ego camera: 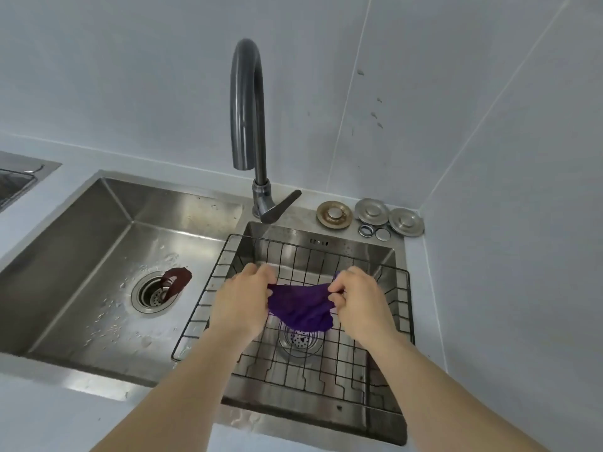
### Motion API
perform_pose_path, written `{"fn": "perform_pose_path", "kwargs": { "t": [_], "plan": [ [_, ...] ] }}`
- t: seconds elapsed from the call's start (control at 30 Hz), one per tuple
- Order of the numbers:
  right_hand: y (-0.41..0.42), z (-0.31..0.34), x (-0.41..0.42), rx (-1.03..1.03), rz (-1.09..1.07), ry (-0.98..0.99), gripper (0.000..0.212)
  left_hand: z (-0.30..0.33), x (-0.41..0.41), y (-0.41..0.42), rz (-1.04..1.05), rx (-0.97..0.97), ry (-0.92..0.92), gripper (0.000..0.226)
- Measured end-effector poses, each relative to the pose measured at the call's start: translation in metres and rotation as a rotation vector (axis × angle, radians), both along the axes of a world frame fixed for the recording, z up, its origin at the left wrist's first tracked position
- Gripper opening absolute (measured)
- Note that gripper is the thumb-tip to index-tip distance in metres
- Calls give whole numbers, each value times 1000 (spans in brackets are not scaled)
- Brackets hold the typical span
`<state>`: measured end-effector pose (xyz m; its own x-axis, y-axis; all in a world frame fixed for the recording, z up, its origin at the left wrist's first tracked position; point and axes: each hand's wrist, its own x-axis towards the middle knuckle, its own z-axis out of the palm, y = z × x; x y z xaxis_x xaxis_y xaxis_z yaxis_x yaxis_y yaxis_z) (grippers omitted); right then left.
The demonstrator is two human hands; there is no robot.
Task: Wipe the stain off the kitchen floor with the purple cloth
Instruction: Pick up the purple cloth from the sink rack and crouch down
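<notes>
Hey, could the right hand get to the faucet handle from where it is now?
Probably yes. The faucet handle sits behind the wire rack with nothing in front of it, but the right hand is gripping the purple cloth together with the left hand.

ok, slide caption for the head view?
Both hands, left hand and right hand, stretch a purple cloth over the black wire rack in the steel sink's right basin.

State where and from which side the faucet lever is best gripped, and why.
Grip the faucet lever at its free flat end, coming from the right front. It juts out toward the right from the faucet base, above the basket, so its tip looks most exposed and probably gives the best leverage.
</notes>
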<state>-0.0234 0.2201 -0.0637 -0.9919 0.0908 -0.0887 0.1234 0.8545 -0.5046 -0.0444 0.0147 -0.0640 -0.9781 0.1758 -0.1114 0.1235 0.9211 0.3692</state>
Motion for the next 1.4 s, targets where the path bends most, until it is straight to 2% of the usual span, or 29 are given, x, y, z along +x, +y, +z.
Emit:
{"fn": "perform_pose_path", "kwargs": {
  "t": [0.2,0.43,0.73,1.03,1.4],
  "plan": [
    [-26,87,61,104,22,78,17,77,42,-35,-76,22,148,23],
    [-77,213,150,111,3,289,14,196,115,-84,-107,100,357,10],
    [-144,330,269,80,-23,485,29,320,223,-154,-174,189,529,14],
    [-172,370,353,151,-36,478,37,356,300,-188,-193,208,583,12],
    [-161,328,430,239,-107,370,28,331,381,-192,-210,120,514,12]
  ]
}}
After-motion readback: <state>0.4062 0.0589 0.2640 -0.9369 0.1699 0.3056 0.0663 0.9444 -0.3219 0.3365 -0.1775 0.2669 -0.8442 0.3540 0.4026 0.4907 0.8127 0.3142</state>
